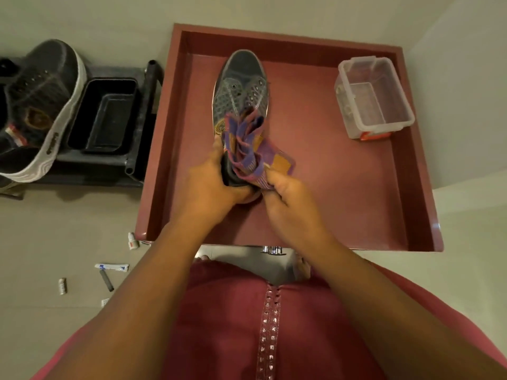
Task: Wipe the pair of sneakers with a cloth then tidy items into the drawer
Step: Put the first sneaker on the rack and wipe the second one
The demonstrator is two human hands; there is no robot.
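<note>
Left hand gripped the heel of the sneaker, apparently steadying it over the drawer | right hand pinched the cloth bunched on the upper, likely mid-wipe | second sneaker lay well left, outside the drawer | open room right of the shoe; tub near far-right wall

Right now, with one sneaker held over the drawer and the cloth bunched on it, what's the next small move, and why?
Probably draw the right hand and its cloth forward toward the toe. The left hand grips the heel of the sneaker, the cloth sits bunched near the collar, and the front upper lies uncovered.
</note>
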